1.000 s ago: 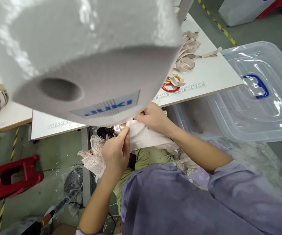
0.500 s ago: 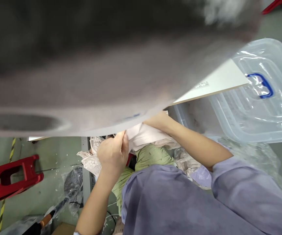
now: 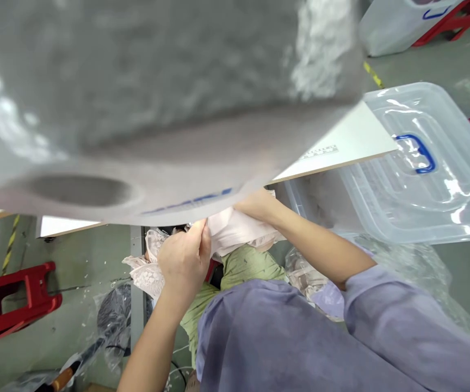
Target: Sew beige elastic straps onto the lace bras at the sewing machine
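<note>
Left hand (image 3: pixel 184 256) and right hand (image 3: pixel 255 204) pinch pale cloth (image 3: pixel 239 231) taut, feeding it under the sewing machine (image 3: pixel 157 109).

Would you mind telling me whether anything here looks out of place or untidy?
Pale scraps litter the floor beside the red stool. Both hands, left hand and right hand, grip the pink fabric normally.

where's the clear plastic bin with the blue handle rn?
Head view, right side: the clear plastic bin sits on the floor just past the white table's right end, beyond the person's right forearm.
</note>
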The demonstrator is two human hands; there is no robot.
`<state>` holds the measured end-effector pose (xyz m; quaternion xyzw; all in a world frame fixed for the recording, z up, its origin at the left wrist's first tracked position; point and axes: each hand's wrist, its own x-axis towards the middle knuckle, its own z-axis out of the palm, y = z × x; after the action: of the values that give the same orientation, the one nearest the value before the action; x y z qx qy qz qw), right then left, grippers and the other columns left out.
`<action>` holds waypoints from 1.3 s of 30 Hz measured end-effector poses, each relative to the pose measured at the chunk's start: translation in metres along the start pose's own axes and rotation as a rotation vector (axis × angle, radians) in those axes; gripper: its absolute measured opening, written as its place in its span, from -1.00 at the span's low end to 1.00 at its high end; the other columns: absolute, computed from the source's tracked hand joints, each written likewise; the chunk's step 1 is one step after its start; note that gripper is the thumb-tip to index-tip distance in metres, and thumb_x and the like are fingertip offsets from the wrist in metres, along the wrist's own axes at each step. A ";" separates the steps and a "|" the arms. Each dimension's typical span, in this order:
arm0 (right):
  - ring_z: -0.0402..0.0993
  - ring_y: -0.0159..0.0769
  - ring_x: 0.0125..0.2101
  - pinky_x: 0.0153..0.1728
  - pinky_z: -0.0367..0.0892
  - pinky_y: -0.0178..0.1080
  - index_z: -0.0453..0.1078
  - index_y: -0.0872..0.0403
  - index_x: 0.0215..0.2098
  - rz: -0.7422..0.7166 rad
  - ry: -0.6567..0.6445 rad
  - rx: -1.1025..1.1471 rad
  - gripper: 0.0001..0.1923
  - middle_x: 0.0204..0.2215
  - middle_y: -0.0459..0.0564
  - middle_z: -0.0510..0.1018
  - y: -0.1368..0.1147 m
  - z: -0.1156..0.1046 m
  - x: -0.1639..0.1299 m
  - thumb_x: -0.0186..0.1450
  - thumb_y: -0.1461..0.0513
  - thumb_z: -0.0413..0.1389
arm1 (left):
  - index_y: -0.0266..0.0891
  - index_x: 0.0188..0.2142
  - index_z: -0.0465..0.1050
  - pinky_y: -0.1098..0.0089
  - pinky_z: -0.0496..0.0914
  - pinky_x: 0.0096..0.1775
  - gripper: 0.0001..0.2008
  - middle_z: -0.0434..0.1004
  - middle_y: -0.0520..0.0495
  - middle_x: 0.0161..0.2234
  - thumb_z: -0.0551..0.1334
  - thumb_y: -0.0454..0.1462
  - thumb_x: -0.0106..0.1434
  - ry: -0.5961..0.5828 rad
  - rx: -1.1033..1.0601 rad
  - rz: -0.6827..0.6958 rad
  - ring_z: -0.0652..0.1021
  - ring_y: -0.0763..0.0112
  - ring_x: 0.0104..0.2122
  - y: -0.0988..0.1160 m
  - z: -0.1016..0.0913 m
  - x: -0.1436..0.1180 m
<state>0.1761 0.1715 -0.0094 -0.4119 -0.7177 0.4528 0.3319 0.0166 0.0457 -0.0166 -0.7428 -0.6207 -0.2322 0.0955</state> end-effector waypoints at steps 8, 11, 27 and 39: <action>0.36 -0.24 -0.44 -0.28 0.30 -0.20 0.45 0.01 -0.15 -0.047 0.009 -0.036 -0.77 -0.55 -0.14 0.41 0.011 0.003 0.001 0.37 0.05 0.13 | -0.23 -0.04 0.61 0.37 0.11 -0.49 -0.75 0.47 0.05 -0.62 0.17 -0.26 0.42 0.031 0.050 0.010 0.41 0.43 -0.61 -0.007 -0.006 -0.003; 0.37 -0.25 -0.42 -0.26 0.29 -0.19 0.46 0.02 -0.18 -0.018 0.052 -0.026 -0.80 -0.55 -0.14 0.42 0.010 0.005 0.000 0.35 0.08 0.15 | -0.26 -0.08 0.61 0.38 0.14 -0.48 -0.76 0.48 0.04 -0.61 0.18 -0.27 0.42 0.053 0.026 0.067 0.41 0.43 -0.60 -0.010 -0.005 -0.005; 0.27 -0.37 -0.49 -0.42 0.10 -0.30 0.46 0.09 -0.34 -0.012 0.073 0.005 -0.87 -0.56 -0.16 0.39 0.006 -0.004 -0.005 0.28 0.19 0.13 | -0.19 -0.07 0.63 0.38 0.20 -0.45 -0.75 0.52 -0.01 -0.60 0.18 -0.24 0.41 0.059 -0.005 0.095 0.44 0.42 -0.59 -0.009 0.000 -0.003; 0.18 -0.43 -0.54 -0.42 0.01 -0.29 0.48 0.08 -0.31 0.002 0.106 0.000 -0.92 -0.63 -0.24 0.29 0.009 -0.012 -0.008 0.30 0.22 0.18 | -0.22 -0.07 0.61 0.37 0.18 -0.46 -0.77 0.53 0.00 -0.59 0.19 -0.28 0.39 0.050 -0.052 0.143 0.46 0.42 -0.59 0.001 0.002 0.002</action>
<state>0.1921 0.1711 -0.0146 -0.4360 -0.6988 0.4306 0.3691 0.0180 0.0484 -0.0167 -0.7815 -0.5570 -0.2594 0.1081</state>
